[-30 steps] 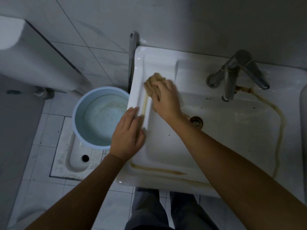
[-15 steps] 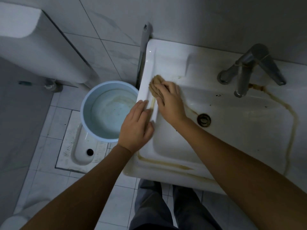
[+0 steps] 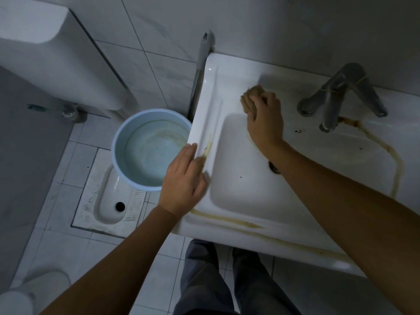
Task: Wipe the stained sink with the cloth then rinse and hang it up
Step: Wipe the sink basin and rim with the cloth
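So we've got our right hand [image 3: 264, 123] clamped down on the balled-up tan cloth [image 3: 250, 97] at the white ceramic sink's [image 3: 238, 155] back-left ledge, left hand [image 3: 184, 180] spread flat on the left rim, nearest that yellowish streak [image 3: 208, 146] running front-to-back.

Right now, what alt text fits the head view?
A right hand presses a tan cloth on the back ledge of a stained white sink, left of the tap. The left hand rests flat on the sink's left rim.
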Tool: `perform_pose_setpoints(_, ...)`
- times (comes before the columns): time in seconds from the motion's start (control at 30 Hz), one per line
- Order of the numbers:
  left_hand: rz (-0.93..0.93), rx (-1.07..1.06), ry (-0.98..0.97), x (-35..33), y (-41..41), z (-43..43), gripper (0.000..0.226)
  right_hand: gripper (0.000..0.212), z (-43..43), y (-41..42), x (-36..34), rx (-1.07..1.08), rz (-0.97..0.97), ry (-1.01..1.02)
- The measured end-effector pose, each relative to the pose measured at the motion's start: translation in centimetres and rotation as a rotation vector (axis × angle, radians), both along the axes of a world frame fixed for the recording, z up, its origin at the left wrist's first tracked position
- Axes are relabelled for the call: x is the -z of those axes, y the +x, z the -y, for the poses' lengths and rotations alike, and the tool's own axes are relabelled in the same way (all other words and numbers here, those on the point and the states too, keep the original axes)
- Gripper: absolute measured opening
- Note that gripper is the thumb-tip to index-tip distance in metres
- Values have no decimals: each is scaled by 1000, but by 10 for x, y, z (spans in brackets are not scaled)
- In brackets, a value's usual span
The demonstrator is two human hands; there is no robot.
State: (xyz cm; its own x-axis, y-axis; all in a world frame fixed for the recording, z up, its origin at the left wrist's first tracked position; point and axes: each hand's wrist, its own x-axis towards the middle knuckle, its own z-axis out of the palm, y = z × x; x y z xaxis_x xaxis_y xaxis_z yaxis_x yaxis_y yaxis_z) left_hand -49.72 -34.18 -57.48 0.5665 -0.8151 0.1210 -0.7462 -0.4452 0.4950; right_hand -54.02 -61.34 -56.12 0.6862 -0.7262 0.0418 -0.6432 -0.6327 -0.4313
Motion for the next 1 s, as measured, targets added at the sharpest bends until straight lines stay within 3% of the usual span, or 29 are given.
perform_pose_setpoints(0.1, 9, 0, 19, 3, 1, 2, 41, 40, -23, 0, 5, -22, 18, -20)
perform_pose_setpoints(0.27, 0, 2, 24, 5, 1, 2, 41, 37, -36, -24, 19, -204, -10, 158)
perform_pose_setpoints(0.4, -6, 1, 29, 7, 2, 2, 40, 34, -13, -32, 18, -118, 107, 35)
perform_pose_setpoints(0.63, -9, -13, 36, 5, 2, 3, 39, 35, -7, 9, 1, 64, 317, 75)
perform_pose_setpoints(0.8, -15, -14, 19, 1, 2, 4, 40, 48, -26, 25, 5, -96, 140, 112)
perform_pose_setpoints(1.0, -1, -21, 47, 0, 2, 4, 39, 44, -72, 29, 10, -121, 198, 276)
